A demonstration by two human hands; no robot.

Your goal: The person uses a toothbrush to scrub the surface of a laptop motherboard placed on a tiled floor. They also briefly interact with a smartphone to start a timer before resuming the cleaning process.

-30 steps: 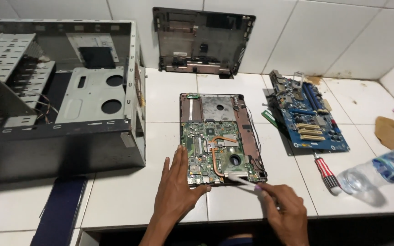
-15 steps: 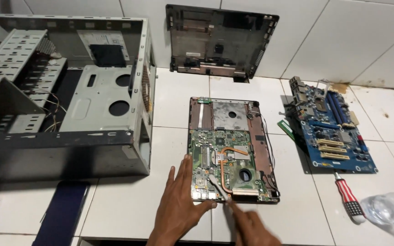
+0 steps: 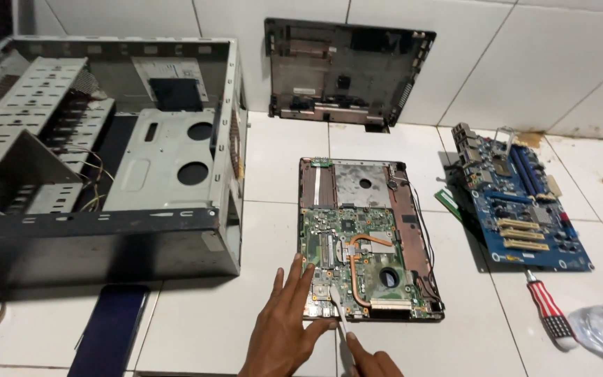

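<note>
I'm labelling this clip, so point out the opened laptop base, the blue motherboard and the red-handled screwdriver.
opened laptop base [image 3: 368,241], head view, green board.
blue motherboard [image 3: 525,216], head view, centre.
red-handled screwdriver [image 3: 547,311], head view, striped handle.

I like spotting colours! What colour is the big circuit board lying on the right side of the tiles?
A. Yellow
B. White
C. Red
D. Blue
D. The circuit board on the right is blue, with pale slots on it, and lies flat on the white tiled surface beside the opened laptop base with its green board.
</note>
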